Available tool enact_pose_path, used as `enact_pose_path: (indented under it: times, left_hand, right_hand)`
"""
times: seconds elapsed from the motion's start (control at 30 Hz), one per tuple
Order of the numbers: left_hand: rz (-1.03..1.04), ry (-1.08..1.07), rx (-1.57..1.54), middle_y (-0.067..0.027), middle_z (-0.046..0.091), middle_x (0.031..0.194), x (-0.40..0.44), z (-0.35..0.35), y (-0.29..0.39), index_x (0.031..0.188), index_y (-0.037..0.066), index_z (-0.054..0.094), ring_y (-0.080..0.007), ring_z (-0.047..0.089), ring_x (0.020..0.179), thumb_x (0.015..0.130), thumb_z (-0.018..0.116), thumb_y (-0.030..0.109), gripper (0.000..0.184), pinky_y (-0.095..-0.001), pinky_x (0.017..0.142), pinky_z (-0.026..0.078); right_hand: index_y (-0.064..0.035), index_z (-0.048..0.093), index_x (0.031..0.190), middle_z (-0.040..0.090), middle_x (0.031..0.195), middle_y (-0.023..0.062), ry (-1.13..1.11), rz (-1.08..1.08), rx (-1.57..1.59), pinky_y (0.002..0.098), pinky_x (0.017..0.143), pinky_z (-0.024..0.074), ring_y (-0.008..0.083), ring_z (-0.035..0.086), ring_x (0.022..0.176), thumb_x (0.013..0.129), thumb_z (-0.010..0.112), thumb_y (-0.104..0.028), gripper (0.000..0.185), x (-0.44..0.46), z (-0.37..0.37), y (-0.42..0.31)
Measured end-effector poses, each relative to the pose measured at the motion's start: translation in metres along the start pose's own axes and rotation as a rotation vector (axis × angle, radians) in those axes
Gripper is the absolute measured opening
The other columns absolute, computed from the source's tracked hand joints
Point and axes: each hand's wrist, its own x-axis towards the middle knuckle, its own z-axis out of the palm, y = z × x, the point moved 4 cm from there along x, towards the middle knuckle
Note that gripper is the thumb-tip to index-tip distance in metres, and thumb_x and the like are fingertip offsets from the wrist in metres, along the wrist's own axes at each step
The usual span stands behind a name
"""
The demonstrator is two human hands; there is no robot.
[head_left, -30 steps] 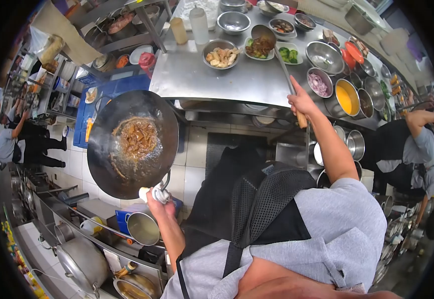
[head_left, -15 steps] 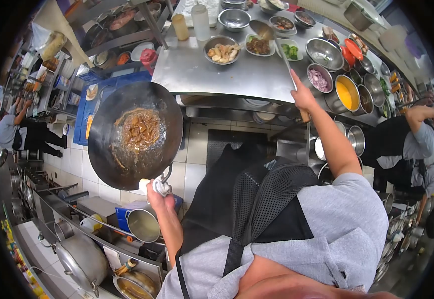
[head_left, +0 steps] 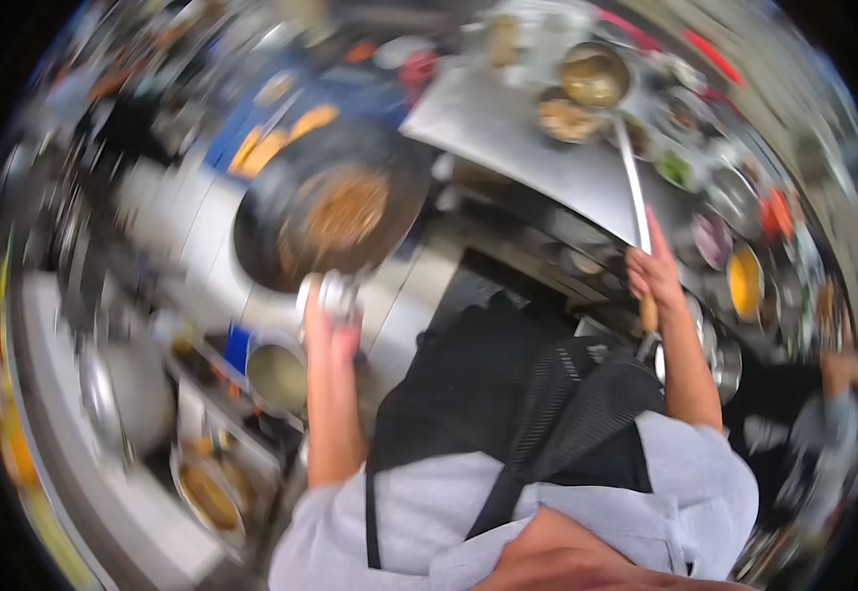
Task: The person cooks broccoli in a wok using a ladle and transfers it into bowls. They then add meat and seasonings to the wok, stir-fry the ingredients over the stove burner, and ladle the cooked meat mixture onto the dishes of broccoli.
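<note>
My left hand (head_left: 332,323) is closed around a white cloth (head_left: 336,292) wrapped over the handle of a dark wok (head_left: 269,212). Brown sliced food in sauce (head_left: 348,207) lies in the wok, which hangs in the air left of the counter. In my right hand (head_left: 654,271) is the wooden grip of a long-handled ladle (head_left: 632,177). The ladle's round bowl is over the counter, beside a metal bowl of pale, chunky food (head_left: 565,120). Motion blurs much of the view.
The steel counter (head_left: 498,123) bears several bowls, with green vegetables (head_left: 677,167), sliced purple onion (head_left: 713,239) and a yellow liquid (head_left: 744,281). A blue crate (head_left: 227,138) stands behind the wok. Pots (head_left: 279,372) sit at lower left. Another person (head_left: 813,424) is at the right.
The view has swung round. My left hand has carried the wok, tilted, relative to the crate. The ladle has shifted left along the counter toward the bowl of pale food.
</note>
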Motion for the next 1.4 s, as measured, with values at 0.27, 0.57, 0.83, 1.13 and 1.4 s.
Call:
enact_pose_path:
  times: [0.27, 0.57, 0.83, 1.13, 1.4]
  left_hand:
    - [0.198, 0.126, 0.124, -0.0021, 0.066, 0.084, 0.006, 0.003, -0.071, 0.095, 0.017, 0.059, -0.0199, 0.066, 0.069, 0.095, 0.056, 0.019, 0.004, -0.0393, 0.057, 0.054]
    - [0.330, 0.181, 0.331, -0.0092, 0.062, 0.089, -0.029, 0.017, -0.045, 0.107, 0.004, 0.050, -0.0234, 0.066, 0.073, 0.087, 0.057, 0.007, 0.021, -0.0401, 0.057, 0.055]
    - [0.385, 0.152, 0.374, -0.0071, 0.059, 0.081, -0.001, 0.021, -0.099, 0.095, 0.002, 0.052, -0.0168, 0.060, 0.065, 0.078, 0.058, 0.000, 0.017, -0.0337, 0.052, 0.050]
    - [-0.110, 0.215, 0.207, -0.0065, 0.058, 0.072, -0.065, -0.017, -0.103, 0.085, 0.003, 0.055, -0.0182, 0.060, 0.059, 0.084, 0.057, 0.007, 0.004, -0.0351, 0.048, 0.047]
    - [0.014, 0.062, 0.374, -0.0058, 0.061, 0.078, -0.048, 0.005, -0.092, 0.094, 0.004, 0.056, -0.0172, 0.063, 0.066, 0.085, 0.060, 0.008, 0.011, -0.0331, 0.057, 0.051]
  right_hand:
    - [-0.0186, 0.015, 0.157, 0.046, 0.062, 0.0003, -0.442, 0.129, -0.092, 0.0221, 0.035, 0.0366, 0.0080, 0.040, 0.038, 0.084, 0.051, -0.001, 0.083, -0.007, 0.085, -0.014]
    - [-0.0189, 0.012, 0.157, 0.063, 0.082, 0.0155, -0.479, -0.083, -0.838, 0.0363, 0.057, 0.0480, 0.0247, 0.059, 0.055, 0.088, 0.049, -0.001, 0.080, 0.033, 0.219, -0.034]
    - [-0.0274, 0.014, 0.156, 0.046, 0.070, 0.0018, -0.592, 0.574, -0.270, 0.0261, 0.041, 0.0385, 0.0081, 0.040, 0.045, 0.093, 0.048, -0.004, 0.076, 0.031, 0.242, 0.036]
    - [-0.0278, 0.028, 0.152, 0.042, 0.077, 0.0032, -0.449, 0.870, 0.481, 0.0195, 0.037, 0.0337, 0.0040, 0.036, 0.044, 0.101, 0.045, -0.011, 0.057, -0.006, 0.141, 0.063]
    - [-0.0279, 0.008, 0.157, 0.041, 0.077, 0.0058, -0.381, 0.329, 0.831, 0.0223, 0.034, 0.0366, 0.0055, 0.038, 0.041, 0.098, 0.050, -0.009, 0.074, -0.079, 0.057, 0.007]
